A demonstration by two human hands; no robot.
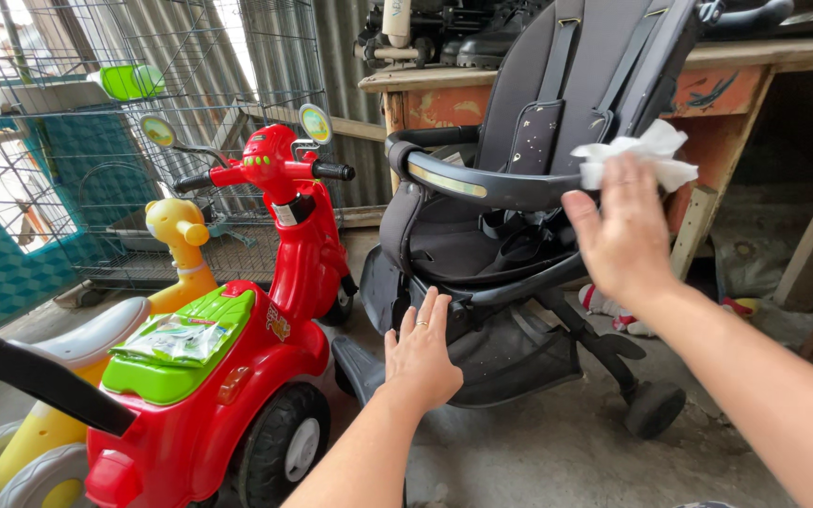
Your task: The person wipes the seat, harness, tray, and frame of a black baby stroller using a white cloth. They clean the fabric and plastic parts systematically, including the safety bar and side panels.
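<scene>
A dark grey baby stroller (510, 254) stands in front of me with its curved bumper bar (482, 183) across the seat. My right hand (625, 235) presses a crumpled white wipe (637, 155) against the stroller's right side, near the backrest. My left hand (421, 353) is flat and empty, fingers together, reaching toward the front edge of the seat and the leg rest below it.
A red and green toy scooter (237, 367) stands to the left, a packet of wipes (173, 339) on its seat. Behind it is a yellow ride-on toy (176, 245). A wire cage (143, 141) fills the back left; a wooden bench (708, 94) stands behind the stroller.
</scene>
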